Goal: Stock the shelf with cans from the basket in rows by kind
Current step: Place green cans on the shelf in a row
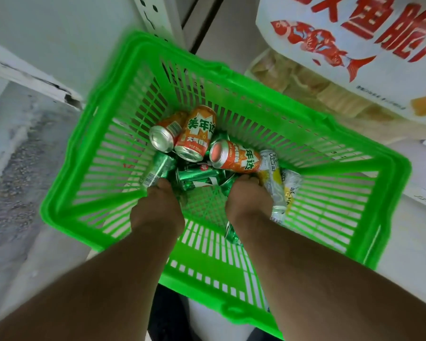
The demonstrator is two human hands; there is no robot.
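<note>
A bright green plastic basket [317, 134] sits below me with cans piled at its far side. Three orange cans [197, 134] lie on top, several green cans [197, 177] lie beneath them, and white-and-yellow cans [274, 183] lie on the right. My left hand [158, 207] reaches in palm down, its fingers curled over the near end of a green can [158, 169]. My right hand [249, 200] is pressed among the green cans beside the white-and-yellow ones, with its fingertips hidden. Another green can [231, 235] shows under my right wrist.
A large white snack bag with red fish print [354, 45] lies beyond the basket at the upper right, on a white shelf surface [416, 242]. A white slotted shelf upright [155, 18] stands behind the basket. Grey floor [12, 180] shows at the left.
</note>
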